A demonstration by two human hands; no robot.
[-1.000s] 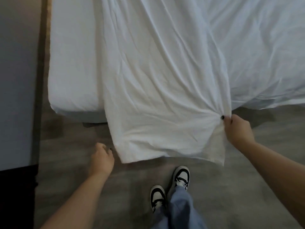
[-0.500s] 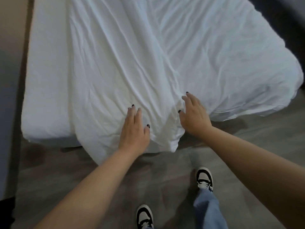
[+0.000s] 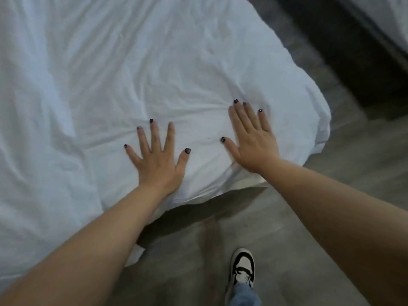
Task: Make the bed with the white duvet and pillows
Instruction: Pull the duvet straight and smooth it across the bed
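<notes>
One white duvet lying creased and soft under both palms, left hand pressing flat with five fingers splayed, right hand pressing flat beside it — fingers straight, close together, one black-and-white sneaker standing on smooth grey floor below the right forearm.

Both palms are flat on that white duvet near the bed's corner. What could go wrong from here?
The duvet is creased all over, so the flat left hand and right hand may only shift wrinkles. Its lower edge already hangs over the floor; pushing could slide it off. The shoe stands close enough to tread on it.
</notes>
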